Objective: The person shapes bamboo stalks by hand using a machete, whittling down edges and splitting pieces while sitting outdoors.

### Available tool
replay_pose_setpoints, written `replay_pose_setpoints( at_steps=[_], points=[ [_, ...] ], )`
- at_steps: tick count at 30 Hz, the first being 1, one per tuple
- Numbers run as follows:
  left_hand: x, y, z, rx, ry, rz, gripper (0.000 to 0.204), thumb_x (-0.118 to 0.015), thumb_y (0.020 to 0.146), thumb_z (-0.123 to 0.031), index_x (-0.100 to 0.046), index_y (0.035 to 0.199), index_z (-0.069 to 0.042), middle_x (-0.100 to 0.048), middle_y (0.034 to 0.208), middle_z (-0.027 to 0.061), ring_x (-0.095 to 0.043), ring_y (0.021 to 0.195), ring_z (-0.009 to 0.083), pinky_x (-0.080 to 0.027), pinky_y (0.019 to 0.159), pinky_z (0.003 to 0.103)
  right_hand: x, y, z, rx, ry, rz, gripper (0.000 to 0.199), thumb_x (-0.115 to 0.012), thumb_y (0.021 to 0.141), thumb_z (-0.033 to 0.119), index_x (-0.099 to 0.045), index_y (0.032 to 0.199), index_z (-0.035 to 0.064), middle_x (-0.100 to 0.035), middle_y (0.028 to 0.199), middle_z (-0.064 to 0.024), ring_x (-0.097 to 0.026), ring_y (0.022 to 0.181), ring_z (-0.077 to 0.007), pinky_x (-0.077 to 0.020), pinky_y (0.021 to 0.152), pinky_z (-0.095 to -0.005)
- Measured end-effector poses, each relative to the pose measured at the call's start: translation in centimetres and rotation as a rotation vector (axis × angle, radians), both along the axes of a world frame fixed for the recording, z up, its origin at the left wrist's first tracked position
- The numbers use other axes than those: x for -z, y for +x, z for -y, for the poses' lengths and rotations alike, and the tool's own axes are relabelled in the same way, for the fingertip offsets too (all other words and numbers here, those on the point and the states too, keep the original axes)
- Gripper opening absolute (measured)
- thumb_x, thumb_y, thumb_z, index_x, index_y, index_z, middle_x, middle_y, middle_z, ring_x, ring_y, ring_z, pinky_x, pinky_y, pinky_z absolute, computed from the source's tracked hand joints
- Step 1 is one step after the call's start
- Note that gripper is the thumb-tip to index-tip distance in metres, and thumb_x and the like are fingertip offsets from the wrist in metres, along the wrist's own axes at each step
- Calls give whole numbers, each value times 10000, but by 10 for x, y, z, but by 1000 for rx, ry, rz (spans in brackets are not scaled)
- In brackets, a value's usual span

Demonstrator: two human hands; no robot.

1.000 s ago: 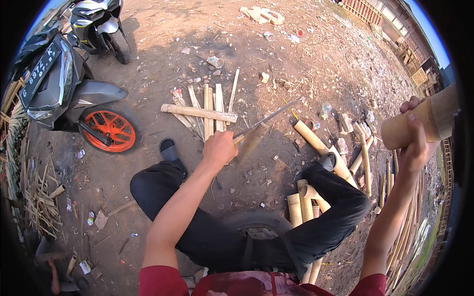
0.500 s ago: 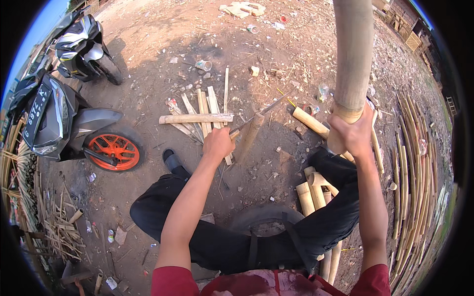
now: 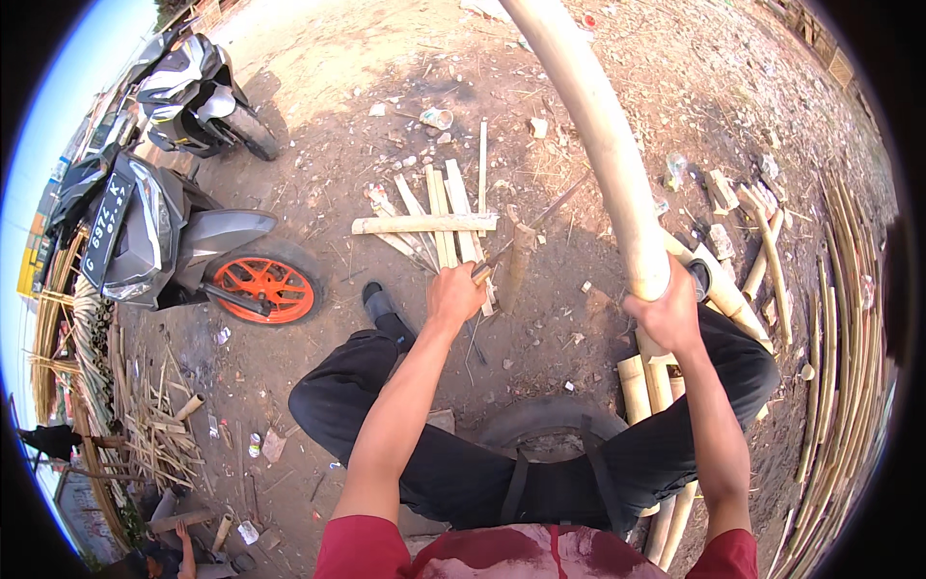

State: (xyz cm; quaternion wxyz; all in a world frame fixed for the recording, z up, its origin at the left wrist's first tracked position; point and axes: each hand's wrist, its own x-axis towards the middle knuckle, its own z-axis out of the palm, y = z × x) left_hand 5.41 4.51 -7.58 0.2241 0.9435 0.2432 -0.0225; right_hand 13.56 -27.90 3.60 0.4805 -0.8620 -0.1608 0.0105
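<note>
My left hand (image 3: 455, 296) is closed round the handle of a long-bladed knife (image 3: 555, 206), whose thin blade slants away to the upper right. The blade lies across the top of a short upright bamboo piece (image 3: 519, 265) on the ground; how deep it sits cannot be made out. In my right hand (image 3: 666, 311) is a thick pale bamboo pole (image 3: 608, 135), gripped near its lower end. It leans up and left, its upper end out of view. Just beyond my left hand, a split bamboo piece (image 3: 424, 224) lies across several bamboo slats (image 3: 442, 193).
Two motorbikes stand at left, the nearer with an orange wheel (image 3: 262, 287). A tyre (image 3: 502, 425) lies by my legs. Cut bamboo sections (image 3: 635, 388) lie beside my right leg, long bamboo poles (image 3: 849, 357) at far right. Another person's hand (image 3: 183, 540) shows at lower left.
The bamboo pole in my right hand has tipped from upright to leaning left, over towards the knife. My left hand keeps the knife on the upright bamboo. The whole view has shifted somewhat.
</note>
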Motion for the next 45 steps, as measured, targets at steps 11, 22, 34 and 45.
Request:
replay_pose_setpoints(
  at_steps=[11,22,34,45],
  points=[
    [-2,-10,4,41,57,-118,263,-725,847,-230,-760,1050,-67,-741,949,261,-712,938,455,-571,843,527,78,-13,5,-82,-300,-327,684,-834,666,200,-616,1257,-64,-740,1043,-256,-723,1035,-419,-555,942,-446],
    [28,-42,-6,-33,56,-158,223,-717,852,-227,-766,1008,-76,-734,935,276,-708,939,471,-564,853,538,-32,6,-15,-56,37,-168,611,-809,649,137,-624,1204,-40,-730,1031,-173,-725,971,-273,-546,919,-393],
    [45,-33,3,32,161,-188,224,-714,861,-237,-773,1008,-78,-738,919,271,-710,923,486,-561,853,552,119,-43,27,-145,-382,-524,685,-854,680,268,-614,1227,-66,-721,1042,-317,-712,1038,-454,-567,923,-489],
    [70,-20,21,22,108,-70,259,-730,840,-220,-744,974,0,-717,912,316,-699,926,502,-539,855,571,45,-3,13,58,223,-170,544,-828,684,239,-590,1080,-49,-720,958,-277,-717,949,-457,-567,831,-497]
  ],
)
